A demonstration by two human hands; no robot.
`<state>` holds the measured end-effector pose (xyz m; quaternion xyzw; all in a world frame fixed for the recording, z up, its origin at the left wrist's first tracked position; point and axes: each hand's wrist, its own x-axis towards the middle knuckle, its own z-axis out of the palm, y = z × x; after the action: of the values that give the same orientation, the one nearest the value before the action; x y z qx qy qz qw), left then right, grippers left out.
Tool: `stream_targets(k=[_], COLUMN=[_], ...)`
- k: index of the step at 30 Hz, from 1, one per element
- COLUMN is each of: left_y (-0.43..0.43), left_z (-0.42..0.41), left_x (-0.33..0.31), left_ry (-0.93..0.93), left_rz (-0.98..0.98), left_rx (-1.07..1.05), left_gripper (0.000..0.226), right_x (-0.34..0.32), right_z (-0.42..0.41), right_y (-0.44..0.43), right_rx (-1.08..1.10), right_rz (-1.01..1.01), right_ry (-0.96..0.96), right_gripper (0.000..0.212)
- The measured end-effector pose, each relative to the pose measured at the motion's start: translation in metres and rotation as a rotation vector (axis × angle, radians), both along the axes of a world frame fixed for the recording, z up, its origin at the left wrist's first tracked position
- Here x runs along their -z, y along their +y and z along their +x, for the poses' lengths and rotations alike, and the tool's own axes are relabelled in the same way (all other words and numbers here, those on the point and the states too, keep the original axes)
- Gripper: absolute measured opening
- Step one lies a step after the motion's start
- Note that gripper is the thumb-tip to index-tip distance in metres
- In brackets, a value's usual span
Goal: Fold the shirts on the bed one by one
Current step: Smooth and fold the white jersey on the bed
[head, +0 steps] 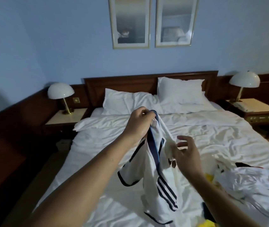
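A white shirt with dark blue trim and stripes [153, 171] hangs in the air above the bed [97, 161]. My left hand [140, 123] grips it at its top edge, near the collar. My right hand [186, 153] is lower and to the right, its fingers loosely curled against a white fold of the same shirt; whether they pinch it is unclear. More shirts lie in a heap [245, 181] at the bed's right, white ones on top and a yellow one [210, 177] partly hidden under my right arm.
Two white pillows [179, 94] lean on the wooden headboard [122, 82]. Nightstands with dome lamps [60, 93] [244, 79] flank the bed; the right one carries a telephone [241, 106]. Dark wood panelling runs along the left wall.
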<state>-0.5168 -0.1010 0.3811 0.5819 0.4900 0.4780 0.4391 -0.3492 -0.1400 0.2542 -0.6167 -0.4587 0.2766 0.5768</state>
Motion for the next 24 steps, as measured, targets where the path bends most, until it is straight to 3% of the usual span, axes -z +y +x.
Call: stream_targets(k=[3, 6, 11, 13, 14, 17, 20, 24], left_y=[-0.012, -0.023, -0.042, -0.049, -0.051, -0.054, -0.051, -0.047], left_z=[-0.032, -0.058, -0.090, -0.104, -0.112, -0.148, -0.196, -0.257], left_x=[-0.013, -0.027, -0.041, -0.045, -0.048, -0.054, -0.055, -0.039], left_ry=[-0.151, -0.275, -0.367, -0.392, -0.388, -0.380, -0.263, -0.166], left_rz=[-0.115, -0.217, -0.300, -0.273, -0.245, -0.158, -0.012, -0.019], left_rx=[-0.029, -0.007, 0.121, 0.170, 0.177, 0.151, -0.036, -0.174], left_gripper=[0.023, 0.007, 0.021, 0.023, 0.026, 0.041, 0.022, 0.024], right_x=[0.020, 0.040, 0.048, 0.038, 0.032, 0.020, 0.003, -0.034], right_z=[-0.057, -0.104, -0.153, -0.166, -0.169, -0.167, -0.155, -0.140], right_y=[-0.053, -0.080, -0.075, -0.069, -0.065, -0.056, -0.053, -0.052], right_rx=[0.045, -0.113, -0.335, -0.275, -0.246, -0.241, -0.328, -0.473], right_rz=[0.114, 0.077, -0.132, -0.140, -0.134, -0.055, -0.013, 0.018], right_ry=[-0.008, -0.104, -0.161, -0.177, -0.203, -0.272, -0.143, 0.043], right_gripper=[0.028, 0.016, 0.049, 0.030, 0.020, 0.023, 0.027, 0.031])
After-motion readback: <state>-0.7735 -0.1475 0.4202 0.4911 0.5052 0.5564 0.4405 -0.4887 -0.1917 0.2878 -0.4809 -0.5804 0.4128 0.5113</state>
